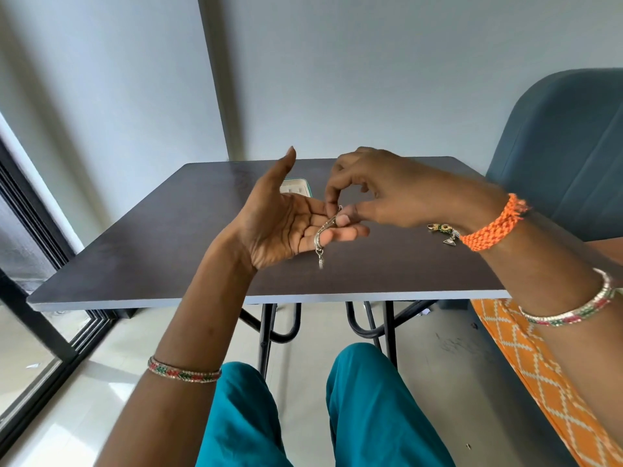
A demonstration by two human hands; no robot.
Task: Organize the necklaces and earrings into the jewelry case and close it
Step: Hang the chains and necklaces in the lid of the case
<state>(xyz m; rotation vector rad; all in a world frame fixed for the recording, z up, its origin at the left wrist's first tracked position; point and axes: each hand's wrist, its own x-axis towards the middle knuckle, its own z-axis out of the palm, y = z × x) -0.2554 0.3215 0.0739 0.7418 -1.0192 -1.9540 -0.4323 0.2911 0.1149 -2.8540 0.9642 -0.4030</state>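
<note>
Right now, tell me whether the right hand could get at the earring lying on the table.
Probably yes: the earring lies just under the right hand's wrist, nothing covering it, but that hand is pinching silver jewelry.

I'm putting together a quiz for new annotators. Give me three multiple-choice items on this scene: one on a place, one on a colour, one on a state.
1. Where does the jewelry case lie?
A. on the table beyond the left hand
B. on the person's lap
C. on the blue chair

2. What colour is the braided thread on the right wrist?
A. green
B. orange
C. white

3. How is the left hand held?
A. clenched in a fist
B. flat on the table
C. palm up, fingers straight

Key: 1 A, the pale case shows on the dark table behind the left hand. 2 B, the braided thread is orange. 3 C, the palm faces up while the right hand pinches a silver earring lying across its fingers.
</note>
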